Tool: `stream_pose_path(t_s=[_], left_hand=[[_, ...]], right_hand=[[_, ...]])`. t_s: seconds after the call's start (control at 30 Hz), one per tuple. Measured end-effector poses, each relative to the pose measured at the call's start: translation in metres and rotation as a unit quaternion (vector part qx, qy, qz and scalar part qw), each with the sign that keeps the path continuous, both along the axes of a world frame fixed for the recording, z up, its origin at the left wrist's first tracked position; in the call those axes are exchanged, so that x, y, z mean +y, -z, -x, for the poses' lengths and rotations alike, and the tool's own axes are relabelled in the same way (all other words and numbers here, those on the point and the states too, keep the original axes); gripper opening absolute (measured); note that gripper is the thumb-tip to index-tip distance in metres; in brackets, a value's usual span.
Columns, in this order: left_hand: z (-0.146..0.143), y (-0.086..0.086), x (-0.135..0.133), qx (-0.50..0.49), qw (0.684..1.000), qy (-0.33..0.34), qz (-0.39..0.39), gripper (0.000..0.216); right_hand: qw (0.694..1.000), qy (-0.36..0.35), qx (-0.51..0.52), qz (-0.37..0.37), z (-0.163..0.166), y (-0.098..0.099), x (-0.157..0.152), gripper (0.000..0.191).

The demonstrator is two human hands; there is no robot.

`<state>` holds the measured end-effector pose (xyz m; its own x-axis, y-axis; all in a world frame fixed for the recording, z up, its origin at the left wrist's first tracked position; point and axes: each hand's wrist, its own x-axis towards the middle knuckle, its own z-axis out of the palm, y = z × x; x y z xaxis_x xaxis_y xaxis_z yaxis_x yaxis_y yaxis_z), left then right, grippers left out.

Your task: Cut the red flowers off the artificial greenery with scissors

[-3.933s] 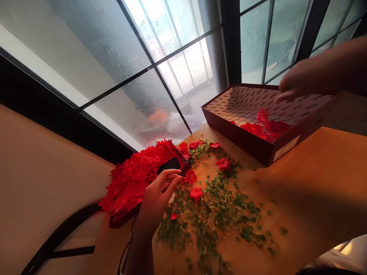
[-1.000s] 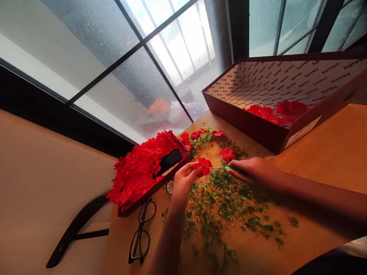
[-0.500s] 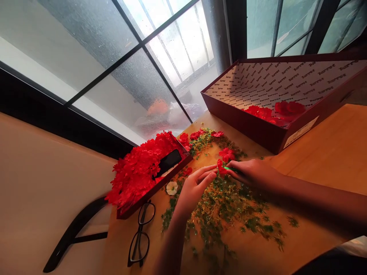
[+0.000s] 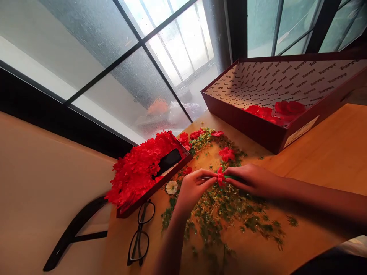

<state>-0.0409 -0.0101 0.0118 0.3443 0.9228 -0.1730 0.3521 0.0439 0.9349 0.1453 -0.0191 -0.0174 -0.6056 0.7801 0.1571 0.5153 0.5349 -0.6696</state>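
Black-framed window panes (image 4: 94,53) fill the top of my feed, with a wooden counter (image 4: 323,152) running below them and a beige surface (image 4: 43,179) off to the left.

I read both hands close together over the middle of the counter. The left hand (image 4: 195,189) has its fingers curled in a narrow pinch near the bare end of a thin metal rod (image 4: 205,178). The right hand (image 4: 252,181) is closed in a narrow grip on the rod's green handle (image 4: 233,177). A red fabric flower (image 4: 220,176) sits on the rod between the two hands, touching the fingers of both.

Under the hands lies a tangled green artificial vine (image 4: 226,217), with more red flowers (image 4: 226,154) on its far part. Just left of the left hand is a white flower (image 4: 172,187). Beyond it, a shallow maroon box (image 4: 155,194) is heaped with red flower heads (image 4: 134,172), and a black phone (image 4: 169,162) rests on top of the heap. Folded eyeglasses (image 4: 140,233) lie near that box. At the far side of the counter, a larger maroon box (image 4: 246,131) with a printed white lining (image 4: 272,82) holds a few more red flowers (image 4: 289,108).
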Motion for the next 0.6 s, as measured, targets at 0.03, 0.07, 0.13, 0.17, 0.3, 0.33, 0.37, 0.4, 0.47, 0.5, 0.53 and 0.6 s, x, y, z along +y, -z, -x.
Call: stream_pose_path(t_s=[0.03, 0.07, 0.13, 0.17, 0.3, 0.33, 0.37, 0.4, 0.47, 0.5, 0.53, 0.6], left_hand=[[0.000, 0.001, 0.000, -0.005, 1.000, 0.002, 0.006, 0.014], [0.000, 0.002, 0.000, -0.010, 1.000, 0.005, 0.012, 0.014], [0.000, 0.001, 0.000, -0.017, 1.000, 0.005, 0.018, 0.015], [0.000, 0.001, 0.000, -0.018, 1.000, 0.006, 0.018, 0.016], [-0.005, -0.001, -0.004, 0.043, 0.998, 0.022, -0.044, 0.030], [-0.007, -0.001, -0.006, 0.074, 0.994, 0.020, -0.081, 0.035], [-0.009, 0.001, -0.007, 0.108, 0.986, 0.012, -0.123, 0.038], [-0.010, 0.002, -0.008, 0.138, 0.977, 0.000, -0.163, 0.038], [-0.011, 0.005, -0.008, 0.174, 0.961, -0.022, -0.216, 0.027], [-0.010, 0.005, -0.007, 0.178, 0.957, -0.026, -0.226, 0.019], [-0.008, 0.006, -0.005, 0.175, 0.958, -0.026, -0.228, 0.014], [-0.004, 0.005, -0.002, 0.155, 0.963, -0.026, -0.218, 0.011]], right_hand=[[1.000, -0.004, 0.001, 0.003, 0.000, 0.000, 0.000, 0.025], [1.000, -0.007, 0.001, 0.004, 0.000, 0.000, -0.001, 0.025], [1.000, -0.007, -0.001, 0.005, 0.000, 0.000, 0.000, 0.026], [1.000, -0.002, -0.001, 0.004, 0.000, 0.001, 0.000, 0.026], [1.000, 0.029, 0.001, -0.009, 0.002, 0.009, 0.001, 0.027], [0.999, 0.037, 0.002, -0.012, 0.002, 0.011, 0.002, 0.027], [0.999, 0.043, 0.000, -0.015, 0.003, 0.013, 0.002, 0.027], [0.999, 0.049, -0.004, -0.019, 0.004, 0.014, 0.002, 0.027], [0.998, 0.061, -0.017, -0.030, 0.005, 0.016, 0.002, 0.028], [0.997, 0.067, -0.024, -0.039, 0.006, 0.016, 0.002, 0.029], [0.996, 0.071, -0.028, -0.050, 0.006, 0.016, 0.002, 0.030], [0.995, 0.075, -0.032, -0.065, 0.006, 0.014, 0.003, 0.030]])
